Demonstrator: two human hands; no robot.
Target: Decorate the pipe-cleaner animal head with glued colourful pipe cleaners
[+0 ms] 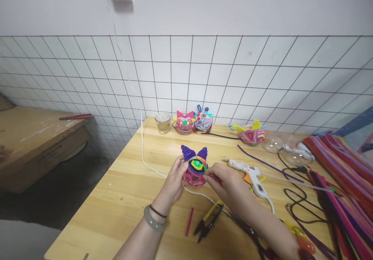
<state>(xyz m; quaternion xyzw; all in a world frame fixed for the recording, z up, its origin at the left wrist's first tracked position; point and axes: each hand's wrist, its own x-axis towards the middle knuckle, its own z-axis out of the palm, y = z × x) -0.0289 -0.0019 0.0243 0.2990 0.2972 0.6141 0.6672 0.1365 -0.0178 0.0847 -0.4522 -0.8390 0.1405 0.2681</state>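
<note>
fingers [207, 177] of right hand [229, 184] pinch the pipe-cleaner head [196, 170], left hand [175, 180] cups it. ears on, wrapping looks mostly done.

Round multicoloured pipe-cleaner head [196, 169] with purple ears, upright above the wooden table [122, 198]

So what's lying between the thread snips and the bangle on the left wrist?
One short pink pipe-cleaner piece, loose on the wooden table between thread snips and bangle; the head view shows it.

Room at table [116, 201] left — glue gun [251, 173], snips [209, 220], pipe cleaners [344, 166] block rt.
</note>
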